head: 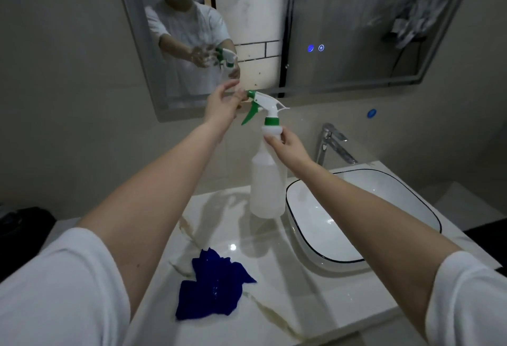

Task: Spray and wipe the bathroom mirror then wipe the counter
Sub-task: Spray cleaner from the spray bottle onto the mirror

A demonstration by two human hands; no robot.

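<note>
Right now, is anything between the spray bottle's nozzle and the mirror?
Yes. The left hand pinches the green nozzle at its tip, right at the outlet. The right hand grips the spray bottle by its neck. Past the left hand, nothing visible lies between the nozzle and the mirror.

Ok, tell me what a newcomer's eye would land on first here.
The white spray bottle with its green trigger, upright beside the basin in mid-frame: the right hand grips its neck, the left hand pinches the nozzle. Next, the crumpled blue cloth lying on the counter nearer the camera, and the streaky mirror above.
</note>
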